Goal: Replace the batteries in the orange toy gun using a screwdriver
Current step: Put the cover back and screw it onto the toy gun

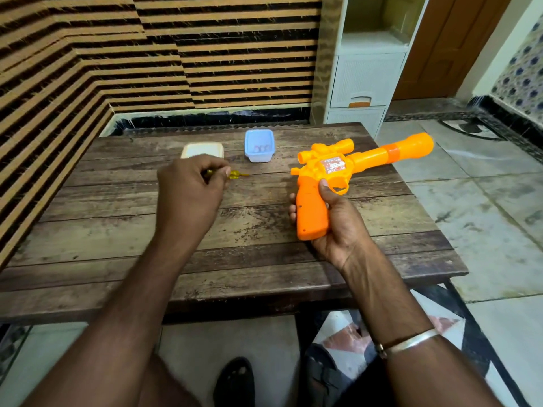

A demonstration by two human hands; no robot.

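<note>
Orange toy gun (367, 157) is in the right hand (340, 221), fingers wrapped round the grip, thumb up by the trigger guard. Barrel points away over the far right edge of the wooden table (117, 230). Can't tell if the butt touches the wood.

Left hand (188, 192) is closed on a yellow-handled screwdriver (235, 174), fingers curled over the handle, tip poking toward the blue tub (259, 154). Something reddish in the tub, maybe batteries, too small to tell. Cream box (202, 149) sits just beside it.

Risks as I judge them:
- Small holes show on the grip, likely for screws, but palm and fingers cover part of it, so a regrip is probably needed.
- Gun held one-handed has little to brace against. Driver could slip out and skid across the plastic or into the fingers.
- A loose screw could roll into the gaps between planks or off the edge.
</note>
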